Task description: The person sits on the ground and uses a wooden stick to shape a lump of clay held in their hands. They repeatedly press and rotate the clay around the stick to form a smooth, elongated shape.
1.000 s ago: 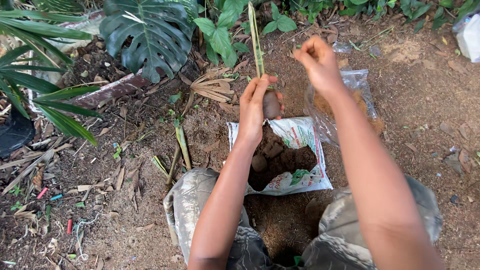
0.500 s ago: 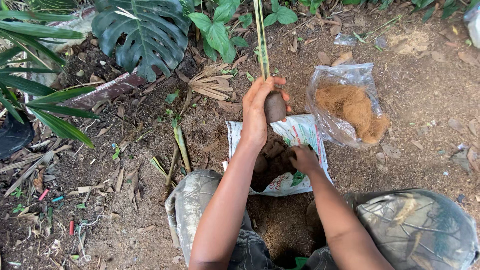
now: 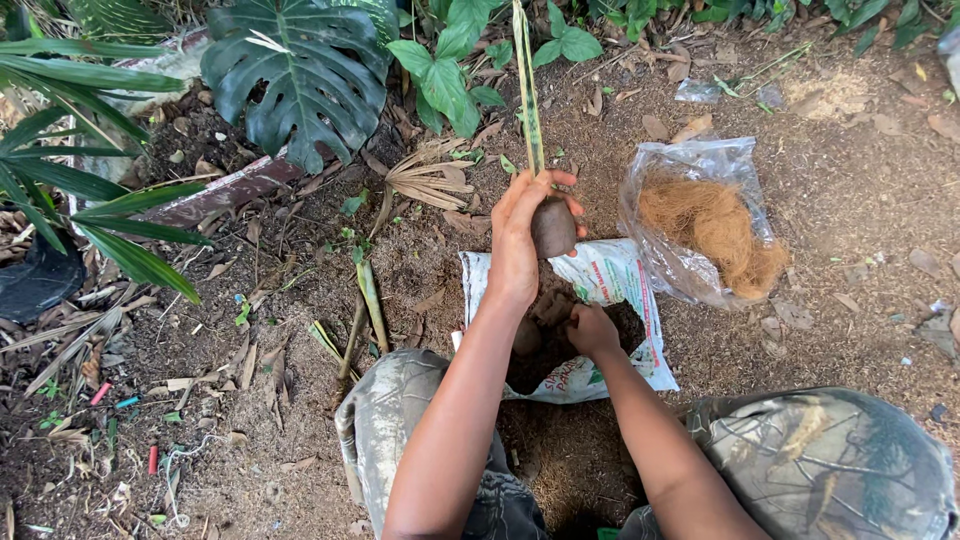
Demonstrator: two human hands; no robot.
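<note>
Outdoors, on bare ground: the left hand point(image 3: 520, 240) grips a seedling point(image 3: 552, 226) by its dark, rounded, soil-caked root ball, fingers wrapped round it, holding it just above the open mouth of a white printed sack point(image 3: 610, 285). From the ball a thin pale-green stem point(image 3: 527, 90) rises straight toward the top of the view, narrow and strap-like, mottled along its length. The right hand point(image 3: 590, 330) is down inside the sack, closed in a loose fist on clods of dark soil point(image 3: 545, 310); what exactly it pinches I cannot tell. The sack is crumpled plastic weave, rolled open, the earth in it lumpy and moist-looking. Just right of it lies a clear plastic bag point(image 3: 700, 215), wrinkled and glossy, holding a heap of orange-brown coconut fibre point(image 3: 715, 230), stringy and dry. Knees in camouflage trousers point(image 3: 830, 465) flank the sack. The ground point(image 3: 860, 190) is brown dirt strewn with dry leaves, twigs and small bits of litter. A large split-leaf plant point(image 3: 290, 75) sits at upper left, with long palm fronds point(image 3: 90, 190) at the left edge. Compared with a second ago, the right hand has left the fibre bag, where it was raised, and dropped into the sack; the left hand keeps the seedling in much the same spot.
</note>
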